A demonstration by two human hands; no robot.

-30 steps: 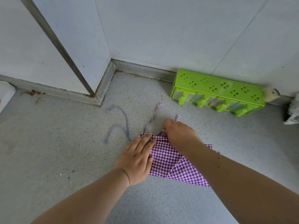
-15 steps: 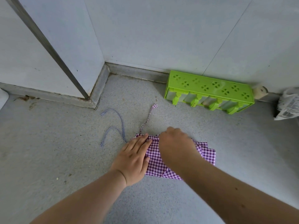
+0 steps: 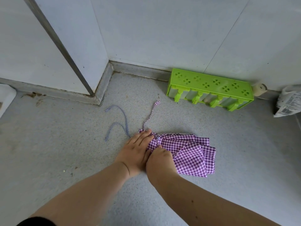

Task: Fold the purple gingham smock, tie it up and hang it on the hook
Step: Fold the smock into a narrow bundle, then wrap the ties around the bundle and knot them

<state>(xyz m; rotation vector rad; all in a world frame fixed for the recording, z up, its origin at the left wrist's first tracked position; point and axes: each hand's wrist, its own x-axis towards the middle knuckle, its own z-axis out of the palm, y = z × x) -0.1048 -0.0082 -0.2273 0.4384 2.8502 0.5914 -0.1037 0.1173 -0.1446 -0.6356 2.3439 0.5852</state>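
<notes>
The purple gingham smock (image 3: 190,152) lies folded in layers on the grey floor. My left hand (image 3: 136,150) presses flat on its left end, fingers straight. My right hand (image 3: 160,160) sits right beside it, fingers curled, pinching a gingham tie string (image 3: 156,139) that runs across the fold. A second tie string (image 3: 150,115) trails from the smock's far left corner toward the wall. No hook is in view.
A blue-white cord (image 3: 121,121) lies looped on the floor left of the smock. A green ice-pop mould (image 3: 210,88) stands against the wall behind. A white plastic bag (image 3: 288,101) is at the right edge. A wall corner (image 3: 97,88) juts out at back left.
My right hand has pulled back from the smock's far edge toward me, drawing a tie string over the fold. More of the folded smock shows on the right. My left hand stayed pressing.
</notes>
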